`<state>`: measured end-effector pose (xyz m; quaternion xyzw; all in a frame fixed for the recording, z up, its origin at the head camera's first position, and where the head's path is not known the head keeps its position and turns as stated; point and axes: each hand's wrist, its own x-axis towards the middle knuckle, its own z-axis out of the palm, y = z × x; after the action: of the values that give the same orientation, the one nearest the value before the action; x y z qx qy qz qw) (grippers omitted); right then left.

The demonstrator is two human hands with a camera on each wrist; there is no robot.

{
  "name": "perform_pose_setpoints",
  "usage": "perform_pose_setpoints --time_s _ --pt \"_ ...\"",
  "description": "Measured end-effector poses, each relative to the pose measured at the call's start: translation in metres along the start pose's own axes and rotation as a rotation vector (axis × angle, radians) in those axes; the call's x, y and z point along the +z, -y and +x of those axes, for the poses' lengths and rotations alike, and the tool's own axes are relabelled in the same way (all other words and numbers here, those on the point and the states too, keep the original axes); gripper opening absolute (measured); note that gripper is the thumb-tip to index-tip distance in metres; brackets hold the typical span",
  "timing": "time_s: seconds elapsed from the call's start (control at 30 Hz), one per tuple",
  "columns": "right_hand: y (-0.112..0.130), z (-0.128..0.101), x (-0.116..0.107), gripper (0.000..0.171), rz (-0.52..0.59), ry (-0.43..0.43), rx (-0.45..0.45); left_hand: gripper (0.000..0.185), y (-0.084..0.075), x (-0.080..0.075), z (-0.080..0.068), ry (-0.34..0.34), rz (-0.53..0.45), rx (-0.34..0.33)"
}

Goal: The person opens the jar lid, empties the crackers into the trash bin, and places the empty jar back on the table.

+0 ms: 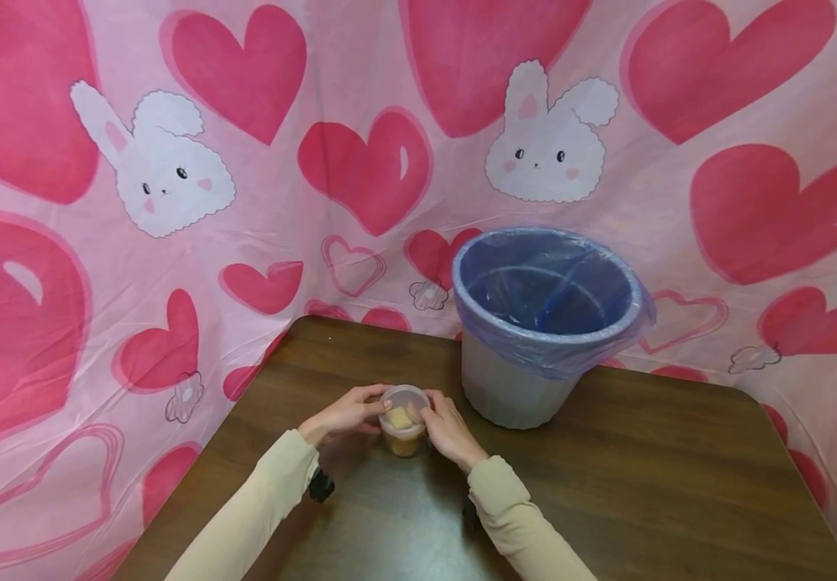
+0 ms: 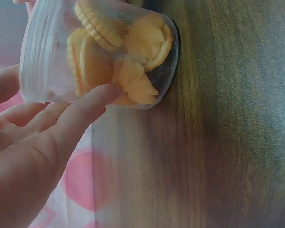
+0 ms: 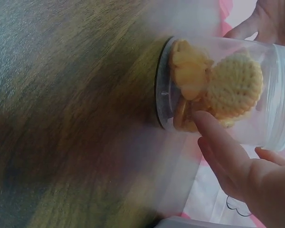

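Note:
A small clear plastic container (image 1: 403, 428) stands upright on the brown wooden table (image 1: 643, 476), with a clear lid (image 1: 405, 397) on top. Inside lie several yellow sandwich cookies (image 2: 128, 47), also visible as round biscuits (image 3: 232, 85) in the right wrist view. My left hand (image 1: 349, 414) holds the container (image 2: 47, 47) from the left, a fingertip (image 2: 102, 92) pressed on its wall. My right hand (image 1: 449, 430) holds the container (image 3: 270, 109) from the right, with a finger (image 3: 213, 133) against its side. Both arms wear cream sleeves.
A grey waste bin (image 1: 512, 387) lined with a blue plastic bag (image 1: 545, 282) stands on the table just behind and to the right of the container. A pink cloth with hearts and rabbits (image 1: 171, 169) hangs behind and at both sides of the table.

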<state>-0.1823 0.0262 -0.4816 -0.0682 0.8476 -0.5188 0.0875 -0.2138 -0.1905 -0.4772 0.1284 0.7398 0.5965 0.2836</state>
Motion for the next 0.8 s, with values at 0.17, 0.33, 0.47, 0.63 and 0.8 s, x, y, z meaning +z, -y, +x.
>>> perform_pose_setpoints --time_s 0.17,0.33,0.47,0.63,0.8 --pt "-0.001 0.000 0.000 0.041 -0.010 -0.008 0.006 0.050 -0.002 0.000 -0.001 -0.012 0.023 0.000" --pt "-0.001 -0.001 -0.002 0.043 -0.023 -0.007 0.000 0.047 -0.002 0.002 0.002 -0.022 0.008 -0.019" --pt "-0.002 -0.004 -0.005 0.042 -0.038 -0.012 -0.013 0.044 -0.002 0.005 0.005 -0.017 -0.006 -0.027" --pt "-0.004 -0.006 -0.010 0.044 -0.067 -0.026 -0.026 0.043 -0.003 0.010 0.008 -0.008 -0.013 -0.022" --pt "-0.007 -0.007 -0.014 0.042 -0.058 -0.028 -0.028 0.042 -0.006 0.015 0.010 -0.004 -0.012 -0.024"
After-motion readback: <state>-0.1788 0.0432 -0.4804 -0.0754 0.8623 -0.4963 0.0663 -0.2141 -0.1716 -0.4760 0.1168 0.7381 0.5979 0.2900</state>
